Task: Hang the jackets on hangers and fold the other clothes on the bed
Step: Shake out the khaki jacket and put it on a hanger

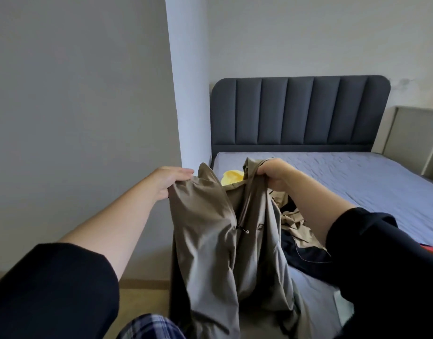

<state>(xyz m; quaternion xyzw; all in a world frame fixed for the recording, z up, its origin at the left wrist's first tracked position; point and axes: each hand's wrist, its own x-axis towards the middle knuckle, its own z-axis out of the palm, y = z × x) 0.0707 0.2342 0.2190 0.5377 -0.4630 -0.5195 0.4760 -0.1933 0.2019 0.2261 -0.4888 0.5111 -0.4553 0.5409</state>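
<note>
Beside bed (357,182), both hands gripped jacket (210,228) aloft: left hand (170,181) on shoulder, right hand (271,171) at collar; fabric looked light, limp, slippery — best held at shoulder seams

Free room for you: right and far half of the mattress (362,184), bare sheet up to the headboard (301,111). The pillar (188,94) stands just beside your left hand (172,181). The jacket (210,241) hangs over the mattress's near corner. The pile (296,226) lies just right of it, under your right forearm; a yellow cloth (231,178) lies behind the jacket.
</note>
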